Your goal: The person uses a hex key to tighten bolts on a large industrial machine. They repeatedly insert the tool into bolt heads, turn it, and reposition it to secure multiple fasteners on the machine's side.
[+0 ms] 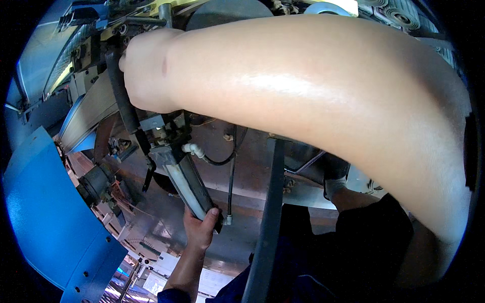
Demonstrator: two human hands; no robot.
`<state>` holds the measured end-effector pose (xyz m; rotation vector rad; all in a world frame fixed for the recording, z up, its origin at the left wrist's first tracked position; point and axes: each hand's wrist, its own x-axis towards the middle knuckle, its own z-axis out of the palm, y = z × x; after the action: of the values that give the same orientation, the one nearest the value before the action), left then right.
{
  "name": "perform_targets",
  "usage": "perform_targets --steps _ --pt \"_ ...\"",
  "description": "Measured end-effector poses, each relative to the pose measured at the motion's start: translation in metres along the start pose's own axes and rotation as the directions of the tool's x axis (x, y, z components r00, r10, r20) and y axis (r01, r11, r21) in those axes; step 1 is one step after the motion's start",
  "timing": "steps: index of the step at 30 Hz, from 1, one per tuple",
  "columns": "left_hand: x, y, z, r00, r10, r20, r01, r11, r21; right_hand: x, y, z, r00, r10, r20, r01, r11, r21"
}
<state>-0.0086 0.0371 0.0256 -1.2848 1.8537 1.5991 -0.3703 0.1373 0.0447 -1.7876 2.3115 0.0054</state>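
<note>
My left hand (200,228) is wrapped round the lower end of a pneumatic cylinder (186,183), its thumb lying along the dark edge. The cylinder stands at a slant, with a pale barrel and dark ends. A white elbow fitting (193,149) on its upper end joins a black hose (218,162). Above it, my right hand (150,70) is curled into a fist beside a black-sleeved bar (121,93). Most of its fingers are hidden behind the hand, so what they hold cannot be seen. My right forearm crosses the whole upper view and covers much of the machine.
A blue curved guard (50,217) fills the left side. A dark metal post (270,202) rises between my arms. A dark cylindrical motor-like part (96,185) sits beside the guard. Coiled metal parts (401,17) lie at the upper right.
</note>
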Motion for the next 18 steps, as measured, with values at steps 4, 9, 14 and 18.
perform_targets --steps 4,9,14,18 --pt "-0.001 0.001 -0.001 1.000 -0.016 -0.020 0.016 1.000 0.026 0.005 -0.009 0.015 0.985 0.075 -0.156 -0.079 0.997 -0.016" --pt "-0.001 0.000 0.000 1.000 -0.002 -0.017 0.003 1.000 0.020 0.002 0.005 0.009 0.994 -0.049 -0.095 0.048 0.999 -0.020" --pt "-0.002 0.006 0.003 1.000 -0.003 -0.021 0.004 0.999 0.037 -0.004 -0.004 -0.001 0.992 0.062 -0.113 -0.058 0.998 0.035" --pt "-0.001 -0.003 -0.005 1.000 -0.018 0.007 0.018 1.000 0.024 0.005 -0.005 -0.001 0.999 -0.030 -0.027 0.030 1.000 -0.005"
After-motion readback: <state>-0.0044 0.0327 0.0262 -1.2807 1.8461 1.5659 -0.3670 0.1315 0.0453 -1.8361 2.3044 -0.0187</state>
